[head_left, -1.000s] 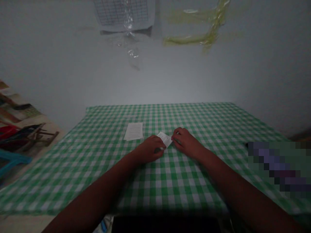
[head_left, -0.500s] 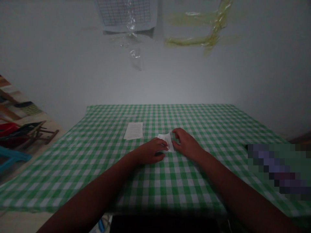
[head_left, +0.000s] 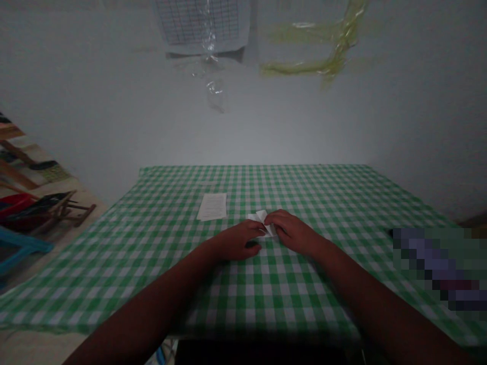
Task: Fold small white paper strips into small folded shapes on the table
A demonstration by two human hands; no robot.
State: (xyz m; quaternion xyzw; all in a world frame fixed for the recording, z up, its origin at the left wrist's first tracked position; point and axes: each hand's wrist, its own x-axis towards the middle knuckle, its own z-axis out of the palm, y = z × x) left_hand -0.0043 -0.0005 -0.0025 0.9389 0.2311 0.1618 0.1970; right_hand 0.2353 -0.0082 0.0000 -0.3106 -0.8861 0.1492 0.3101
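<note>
Closer together now: right hand (head_left: 291,233) has slid left over the folded paper (head_left: 262,218), which looks more bunched; left hand (head_left: 238,242) pinches its near edge, right fingers clamp the top, mid-table on the checked cloth (head_left: 152,253), flat sheet (head_left: 212,207) just far-left

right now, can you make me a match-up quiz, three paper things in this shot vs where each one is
1. small folded white paper
2. flat white printed sheet
3. white gridded sheet

a. up on the wall
b. lying alone on the green checked tablecloth
c. between the fingers of the left hand and right hand

Pairs: 1-c, 2-b, 3-a
</note>
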